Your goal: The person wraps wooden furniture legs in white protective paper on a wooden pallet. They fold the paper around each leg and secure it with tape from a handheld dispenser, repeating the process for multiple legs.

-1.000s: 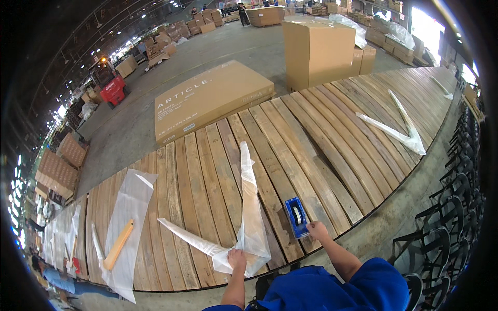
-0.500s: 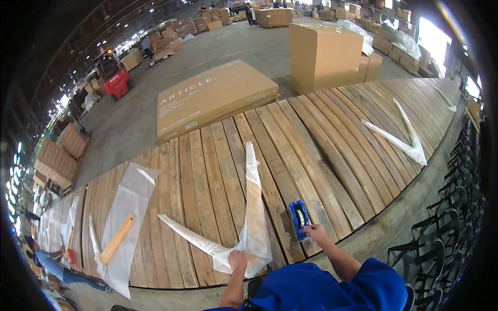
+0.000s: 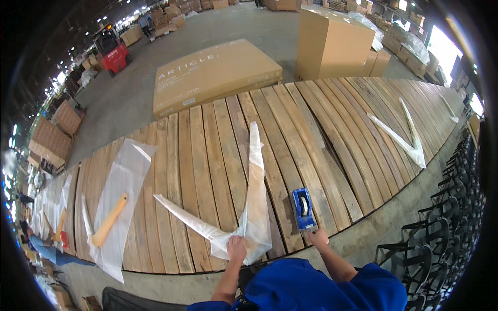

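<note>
A V-shaped furniture part wrapped in white film (image 3: 253,176) lies on the slatted wooden bench in front of me, its corner toward me. My left hand (image 3: 236,250) rests at that corner, its fingers closed on the wrapping. Right of the part stands a blue tape dispenser (image 3: 299,207) with a pale roll in it. At the dispenser's near end my right hand (image 3: 318,239) is closed in a pinch at the tape; the strip itself is too small to make out clearly.
A bare wooden V-shaped part (image 3: 110,220) lies on a translucent sheet (image 3: 124,171) at left. Another wrapped part (image 3: 410,140) lies at right. Large cartons (image 3: 218,72) stand beyond the slatted bench (image 3: 207,155). Black metal frames (image 3: 415,249) line the right. A person (image 3: 46,249) works far left.
My right hand has drawn back slightly from the dispenser, toward me and to the right. My left hand stays on the wrapped part's corner. The whole view has tilted down.
</note>
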### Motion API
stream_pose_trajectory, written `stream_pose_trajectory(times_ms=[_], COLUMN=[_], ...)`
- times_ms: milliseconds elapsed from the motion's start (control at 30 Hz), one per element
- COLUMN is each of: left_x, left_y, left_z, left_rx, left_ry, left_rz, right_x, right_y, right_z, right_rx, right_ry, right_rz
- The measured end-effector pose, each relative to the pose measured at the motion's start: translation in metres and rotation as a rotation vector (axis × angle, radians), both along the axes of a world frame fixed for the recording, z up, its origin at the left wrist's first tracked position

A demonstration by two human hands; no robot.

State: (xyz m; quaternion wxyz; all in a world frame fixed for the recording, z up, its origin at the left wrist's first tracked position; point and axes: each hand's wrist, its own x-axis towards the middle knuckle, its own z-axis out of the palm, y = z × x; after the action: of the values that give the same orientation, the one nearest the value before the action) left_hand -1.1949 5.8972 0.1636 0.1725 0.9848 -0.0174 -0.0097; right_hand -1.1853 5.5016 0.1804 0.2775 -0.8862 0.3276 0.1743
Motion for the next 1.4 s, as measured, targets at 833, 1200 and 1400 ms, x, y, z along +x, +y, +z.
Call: stream_pose_trajectory(times_ms=[833,1200,1400], left_x=[-0.019,-0.021,-0.022], left_y=[0.043,0.048,0.046], left_z=[0.006,0.017,0.018], left_rx=[-0.034,-0.029,-0.057], left_ry=[0.161,0.138,0.185], left_rz=[-0.189,-0.27,-0.305], right_x=[0.125,0.091,0.064], right_y=[0.33,0.298,0.269], right_z=[0.012,0.016,0.015], right_rx=[-0.123,-0.097,-0.101], right_ry=[0.469,0.437,0.355], right_rz=[0.874,0.699,0.635])
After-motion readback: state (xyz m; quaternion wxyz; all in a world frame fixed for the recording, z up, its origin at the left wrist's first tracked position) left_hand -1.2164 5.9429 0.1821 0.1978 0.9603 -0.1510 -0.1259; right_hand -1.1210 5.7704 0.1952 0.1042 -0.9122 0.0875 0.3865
